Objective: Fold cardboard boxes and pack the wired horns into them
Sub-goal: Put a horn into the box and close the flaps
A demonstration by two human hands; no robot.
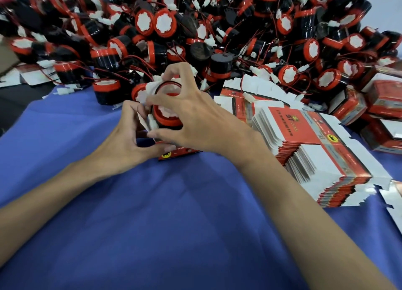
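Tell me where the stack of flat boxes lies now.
The stack lies on the blue cloth at the right of the head view, close beside the right hand, with the horn pile just behind it.

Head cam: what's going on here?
A person is packing one horn into a small cardboard box on the blue cloth. The left hand holds the box by its open flaps while the right hand grips the horn, which sits partway in the opening. Behind lies a big pile of loose horns; a stack of flat boxes sits to the right, with folded boxes beyond it.
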